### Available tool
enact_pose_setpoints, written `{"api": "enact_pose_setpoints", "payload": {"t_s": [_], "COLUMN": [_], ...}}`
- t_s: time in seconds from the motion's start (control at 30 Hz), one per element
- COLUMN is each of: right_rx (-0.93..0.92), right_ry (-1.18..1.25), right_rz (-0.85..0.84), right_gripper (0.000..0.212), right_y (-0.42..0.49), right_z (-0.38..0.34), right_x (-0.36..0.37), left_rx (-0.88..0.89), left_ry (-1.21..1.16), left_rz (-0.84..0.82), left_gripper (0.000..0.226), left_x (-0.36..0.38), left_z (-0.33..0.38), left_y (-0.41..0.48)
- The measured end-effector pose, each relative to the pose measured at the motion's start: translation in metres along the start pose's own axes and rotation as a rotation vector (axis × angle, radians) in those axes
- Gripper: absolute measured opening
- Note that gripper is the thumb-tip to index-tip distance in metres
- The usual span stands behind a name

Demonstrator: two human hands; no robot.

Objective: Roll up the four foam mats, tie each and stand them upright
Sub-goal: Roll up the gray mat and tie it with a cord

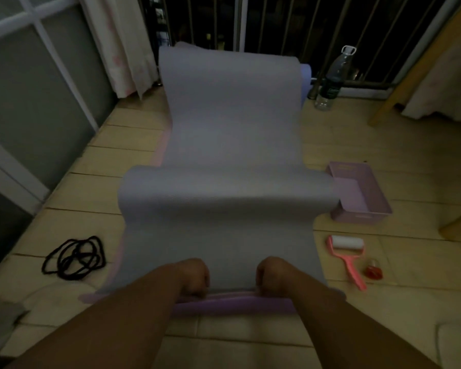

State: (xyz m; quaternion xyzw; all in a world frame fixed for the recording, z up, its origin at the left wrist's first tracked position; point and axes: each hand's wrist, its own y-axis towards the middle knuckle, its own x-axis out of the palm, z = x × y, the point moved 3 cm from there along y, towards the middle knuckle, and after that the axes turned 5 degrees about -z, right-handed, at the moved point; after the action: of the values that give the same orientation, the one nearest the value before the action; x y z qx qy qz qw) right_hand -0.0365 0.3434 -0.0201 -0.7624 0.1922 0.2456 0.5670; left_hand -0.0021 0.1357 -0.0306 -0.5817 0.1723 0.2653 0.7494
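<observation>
1. Our left hand point(194, 278) and right hand point(270, 276) sit side by side at the near end of the grey-lilac foam mat point(232, 145). The fingers of both are curled down over its edge and grip it.
2. Just under our knuckles the edge turns over into a purple lip point(232, 304), which we judge to be the first turn of a roll, barely begun.
3. The mat runs away from us along the tiled floor point(383, 145), with a hump across its middle and its far end riding up against the railing. Nearly all of its length lies unrolled.
4. A pink edge point(159, 150) shows along its left side and a blue edge point(305, 81) at the far right. We take these for more mats underneath, but we cannot count them.
5. No mat in view is rolled, tied or standing, so we judge the task to be at its very start, with all four left to do.
6. The black cords point(73, 258) lie in a loose tangle on the floor left of the mat, apart from our left hand. They are probably the ties, not yet in use.
7. To the right lie a lilac basket point(378, 198), a pink lint roller point(347, 246) and a small red bottle point(374, 271). A water bottle point(333, 78) stands by the railing.
</observation>
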Motion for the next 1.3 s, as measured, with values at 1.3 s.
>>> {"api": "enact_pose_setpoints", "payload": {"t_s": [1.3], "right_rx": [-0.102], "right_ry": [-0.143], "right_rz": [0.458], "right_gripper": [0.054], "right_y": [-0.016], "right_z": [-0.028], "right_x": [-0.045], "left_rx": [-0.014], "left_ry": [0.28], "left_rz": [0.537], "left_gripper": [0.067], "left_x": [-0.021], "left_z": [-0.001], "left_y": [-0.018]}}
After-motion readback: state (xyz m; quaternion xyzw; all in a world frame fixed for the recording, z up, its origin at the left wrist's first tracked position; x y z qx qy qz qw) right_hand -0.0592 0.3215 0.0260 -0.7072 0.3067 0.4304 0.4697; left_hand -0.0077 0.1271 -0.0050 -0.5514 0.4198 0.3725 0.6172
